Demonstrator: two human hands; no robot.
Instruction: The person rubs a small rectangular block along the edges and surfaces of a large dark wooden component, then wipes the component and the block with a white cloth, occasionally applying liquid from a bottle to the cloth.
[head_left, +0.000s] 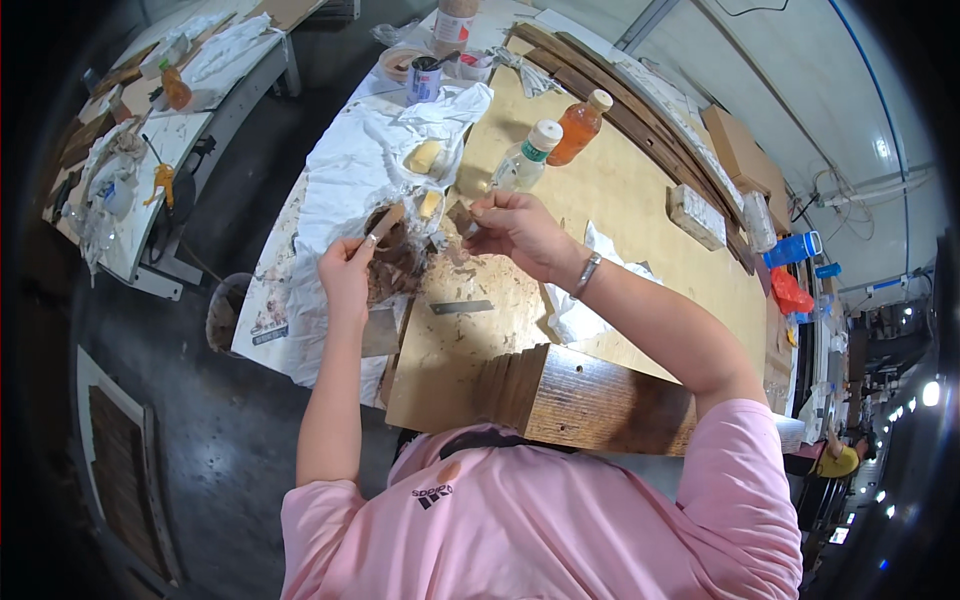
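Note:
My left hand (347,268) pinches a flat tan-brown strip (387,224), its upper end pointing away from me. Across from it, my right hand (520,238) is closed on a small, thin, dark flat piece (461,218) whose kind I cannot make out. Between and below the hands lies a dark brown paste-like mass (392,262) on crumpled plastic and white cloth. Two yellow lumps (425,157) sit just beyond it. On the board nearer me rests a flat grey metal strip (462,307), with brown crumbs scattered about.
Past my right hand stand a clear bottle (522,165) and an orange-liquid bottle (580,128). A stack of brown wooden boards (610,400) lies at the table's near edge. Farther back are a small tin (424,82), long dark planks (620,105) and a whitish block (697,217).

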